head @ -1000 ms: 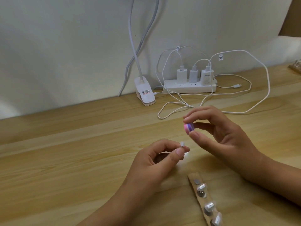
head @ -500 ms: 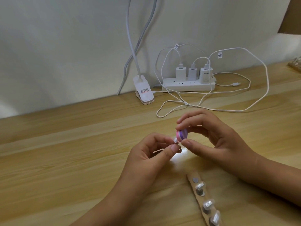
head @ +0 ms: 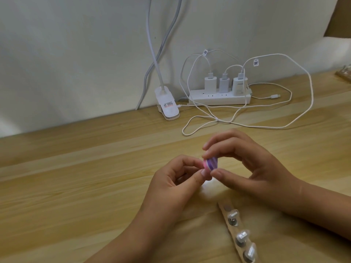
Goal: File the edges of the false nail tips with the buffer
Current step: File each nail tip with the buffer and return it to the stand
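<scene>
Right grip [head: 252, 168] pinches the buffer [head: 211, 163] between thumb and forefinger; left grip [head: 171, 186], pinched on a hidden tip, touches it.

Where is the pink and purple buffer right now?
In the head view, the buffer is mid-frame above the desk, pinched by the right hand, right by the left hand.

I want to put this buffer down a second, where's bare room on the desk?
Widest bare wood: the desk left of your left hand, in front of the lamp clamp. A smaller patch lies right of the right hand, in front of the cables. Crowded: cables and power strip behind the hands, nail stand between your forearms.
</scene>
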A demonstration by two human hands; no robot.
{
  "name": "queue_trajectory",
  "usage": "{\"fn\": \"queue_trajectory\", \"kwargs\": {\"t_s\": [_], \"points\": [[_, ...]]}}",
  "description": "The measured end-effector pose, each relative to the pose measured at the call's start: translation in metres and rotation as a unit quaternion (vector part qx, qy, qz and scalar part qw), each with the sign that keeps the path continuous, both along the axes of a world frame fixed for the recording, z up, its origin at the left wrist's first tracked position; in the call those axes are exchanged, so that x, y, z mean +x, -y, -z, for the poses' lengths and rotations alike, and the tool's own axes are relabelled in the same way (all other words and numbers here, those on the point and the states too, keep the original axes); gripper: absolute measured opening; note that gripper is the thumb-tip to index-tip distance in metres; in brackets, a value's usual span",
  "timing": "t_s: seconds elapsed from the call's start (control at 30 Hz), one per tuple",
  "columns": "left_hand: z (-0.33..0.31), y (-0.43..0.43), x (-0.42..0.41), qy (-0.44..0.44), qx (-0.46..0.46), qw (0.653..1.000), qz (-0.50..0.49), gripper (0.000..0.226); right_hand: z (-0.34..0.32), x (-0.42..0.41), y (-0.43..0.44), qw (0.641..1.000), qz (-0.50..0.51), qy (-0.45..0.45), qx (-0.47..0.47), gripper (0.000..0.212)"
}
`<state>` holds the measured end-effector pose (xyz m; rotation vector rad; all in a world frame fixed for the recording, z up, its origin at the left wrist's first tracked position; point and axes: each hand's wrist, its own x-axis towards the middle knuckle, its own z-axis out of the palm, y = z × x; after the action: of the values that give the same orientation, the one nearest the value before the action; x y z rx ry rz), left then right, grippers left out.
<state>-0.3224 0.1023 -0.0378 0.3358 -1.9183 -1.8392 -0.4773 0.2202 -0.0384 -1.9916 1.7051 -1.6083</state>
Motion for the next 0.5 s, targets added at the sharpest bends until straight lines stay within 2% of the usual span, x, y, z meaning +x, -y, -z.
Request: {"fn": "queue_trajectory", "kwargs": {"t_s": [0.43, 0.5], "points": [[0.0013, 0.0017, -0.0008, -0.001, -0.002, 1.000, -0.008, 0.016, 0.0011, 0.0033, 0.0011, 1.000, 0.009, -0.002, 0.002, 0.025], [0.0019, 0.0021, -0.0008, 0.009, 0.000, 1.000, -0.014, 0.015, 0.0016, 0.0024, 0.0012, 1.000, 0.022, 0.019, 0.012, 0.024]]}}
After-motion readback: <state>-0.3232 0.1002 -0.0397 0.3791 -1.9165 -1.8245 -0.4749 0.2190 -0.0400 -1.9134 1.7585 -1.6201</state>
